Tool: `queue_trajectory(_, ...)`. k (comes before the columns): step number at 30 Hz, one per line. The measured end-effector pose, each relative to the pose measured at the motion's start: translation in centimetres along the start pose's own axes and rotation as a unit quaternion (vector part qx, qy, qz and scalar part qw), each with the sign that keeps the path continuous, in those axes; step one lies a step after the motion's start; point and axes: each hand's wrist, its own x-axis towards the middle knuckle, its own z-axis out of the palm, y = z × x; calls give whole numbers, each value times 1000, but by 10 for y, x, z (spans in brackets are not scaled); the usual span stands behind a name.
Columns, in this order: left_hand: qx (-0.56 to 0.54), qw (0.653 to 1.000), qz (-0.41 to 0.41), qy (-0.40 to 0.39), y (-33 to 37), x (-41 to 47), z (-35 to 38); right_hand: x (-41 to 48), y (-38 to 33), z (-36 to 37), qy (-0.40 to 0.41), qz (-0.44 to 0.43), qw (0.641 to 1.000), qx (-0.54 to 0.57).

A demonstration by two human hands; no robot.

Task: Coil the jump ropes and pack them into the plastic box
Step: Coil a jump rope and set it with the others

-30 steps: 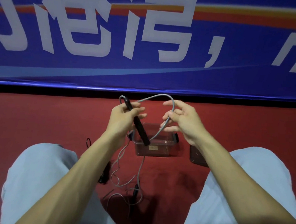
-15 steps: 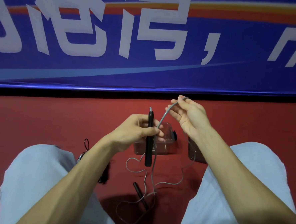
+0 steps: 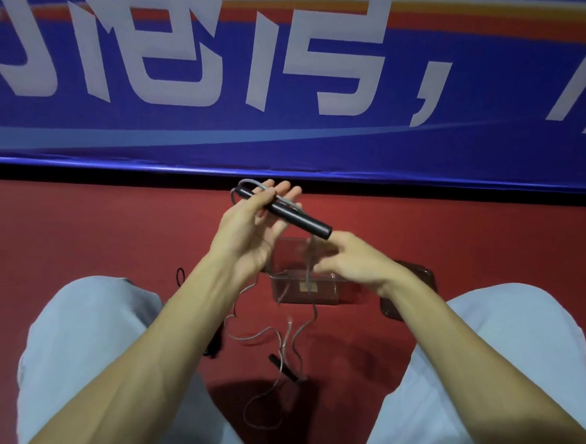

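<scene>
One rope or two in play? /lead

One. Left grip [image 3: 249, 233] holds the jump rope [image 3: 314, 314] by its handle [image 3: 302, 220], which lies across the fingers, raised above the plastic box [image 3: 332, 293]. The handle is slanted, free end toward my right grip [image 3: 357, 263]. /me

Right grip doing what? /lead

It's blurred, so I cannot tell if it is clenched on the cord [image 3: 312, 248] or just beside it. It hangs over the box, near the handle's free end. /me

Rest of the rope? /lead

Cord bends over the handle's far end by my fingertips [image 3: 281, 187] and drops in line with the box (inside or in front, cannot tell). It lies in loose loops on the floor [image 3: 78, 236] between my legs [image 3: 89, 329]. Second handle [image 3: 282, 368] is there too. No coil in the box that I can see. Lid [image 3: 418, 281] lies just right of it. Dark bundle [image 3: 215, 340] left of the loops, maybe another rope, too dark to tell. /me

Handling? /lead

My read: the cord is thin, light and springy, probably slick, so loops will want to pop open. The handles are the only stiff parts. I'd anchor on the handle, take the cord close to it with the other grip, wind even loops and pin each under the thumb. Risk: slack snagging the box rim. /me
</scene>
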Motion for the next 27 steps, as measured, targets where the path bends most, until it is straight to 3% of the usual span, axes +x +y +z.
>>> queue_trajectory(3,-97,995,-12,12,4,2,-3,1,2,4,-53,-7,998,10)
queue_trajectory(7,-86,996,-5,18,5,3,-6,4,8,4,-1,-3,1000,-17)
queue_trajectory(10,10,1000,9,20,5,3,-6,5,6,3,51,21,998,43)
queue_trajectory(14,199,979,13,38,-3,3,-7,2,-5,-10,138,-19,975,174)
queue_trajectory(17,332,943,-27,18,-11,0,-8,0,-12,-20,178,-40,945,272)
queue_trajectory(20,452,889,-47,-53,-20,-4,-9,-1,-16,-28,194,-58,907,370)
queue_trajectory(23,483,865,-62,-122,-24,-7,-8,-2,-16,-34,213,-60,869,443)
queue_trajectory(27,456,871,-82,-162,-24,-11,-5,1,-13,-37,246,-53,833,493)
